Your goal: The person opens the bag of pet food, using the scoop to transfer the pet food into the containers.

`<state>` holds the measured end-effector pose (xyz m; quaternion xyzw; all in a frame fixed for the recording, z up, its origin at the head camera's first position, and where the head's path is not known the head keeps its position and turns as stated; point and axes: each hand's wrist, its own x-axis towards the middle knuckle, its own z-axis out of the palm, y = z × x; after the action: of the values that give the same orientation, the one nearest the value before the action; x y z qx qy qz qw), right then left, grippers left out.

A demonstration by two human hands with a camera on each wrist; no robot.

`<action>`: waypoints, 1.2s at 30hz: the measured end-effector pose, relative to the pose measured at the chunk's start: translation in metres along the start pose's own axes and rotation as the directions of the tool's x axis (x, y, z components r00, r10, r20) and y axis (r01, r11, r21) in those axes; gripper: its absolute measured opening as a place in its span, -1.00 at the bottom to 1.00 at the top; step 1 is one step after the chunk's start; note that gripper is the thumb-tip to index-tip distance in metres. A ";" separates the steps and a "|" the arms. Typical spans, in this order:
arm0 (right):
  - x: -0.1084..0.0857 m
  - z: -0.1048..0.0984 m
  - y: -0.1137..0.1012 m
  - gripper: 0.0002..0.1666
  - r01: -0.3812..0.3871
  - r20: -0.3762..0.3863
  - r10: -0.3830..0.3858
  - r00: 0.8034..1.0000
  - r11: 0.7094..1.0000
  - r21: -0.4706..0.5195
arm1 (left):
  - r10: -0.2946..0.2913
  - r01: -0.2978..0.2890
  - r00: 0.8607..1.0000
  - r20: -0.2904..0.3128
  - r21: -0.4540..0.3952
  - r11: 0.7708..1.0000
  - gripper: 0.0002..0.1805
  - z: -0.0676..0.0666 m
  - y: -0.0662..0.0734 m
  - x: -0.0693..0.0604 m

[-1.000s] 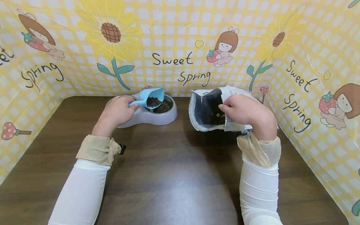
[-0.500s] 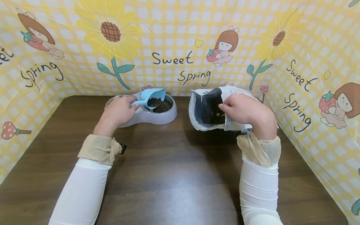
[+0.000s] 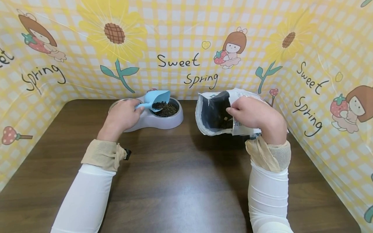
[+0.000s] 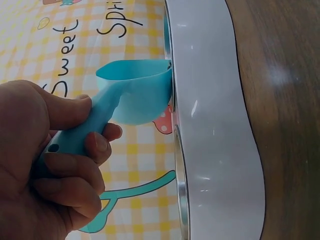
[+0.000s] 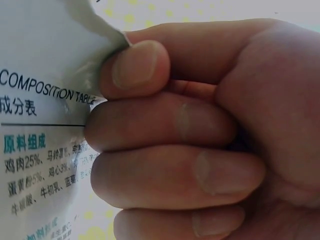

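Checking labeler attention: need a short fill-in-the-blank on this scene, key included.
1. The left grip holds the blue scoop by its ____.
2. The right grip holds the open bag, whose print reads "COMPOSITION ____".
3. In the head view, dark pellets show in the ____-hand well of the double bowl.

Handle; TABLE; right.

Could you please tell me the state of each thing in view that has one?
Left hand: curled round the scoop's handle
Blue scoop: tilted, mouth at the right bowl
Double feeder: upright on the table
Right bowl: holds dark kibble
Left bowl: contents not visible
Bag: open, some pieces inside
Right hand: gripping the bag's edge
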<state>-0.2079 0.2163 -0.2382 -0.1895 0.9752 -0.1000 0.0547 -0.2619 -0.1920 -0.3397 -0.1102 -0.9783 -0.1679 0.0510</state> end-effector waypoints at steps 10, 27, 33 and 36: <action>0.000 0.000 -0.001 -0.43 -0.001 0.000 0.001 1.000 1.000 -0.012 | 0.045 -0.043 0.999 -0.029 0.061 0.997 -0.68 0.001 0.000 0.000; 0.000 0.000 -0.002 -0.43 -0.003 -0.006 0.003 1.000 1.000 -0.014 | 0.018 -0.014 0.999 -0.050 0.082 0.997 -0.56 -0.003 -0.005 -0.004; 0.000 0.001 -0.002 -0.42 -0.009 -0.008 0.009 1.000 1.000 -0.021 | 0.055 -0.047 0.996 -0.063 0.129 0.991 -0.59 -0.003 -0.007 -0.003; 0.000 0.001 -0.002 -0.42 -0.004 -0.009 0.003 1.000 1.000 -0.026 | 0.057 -0.050 0.997 -0.055 0.133 0.990 -0.58 -0.004 -0.007 -0.004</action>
<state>-0.2069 0.2144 -0.2387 -0.1881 0.9770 -0.0881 0.0483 -0.2598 -0.2003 -0.3385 -0.1278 -0.9820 -0.1051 0.0915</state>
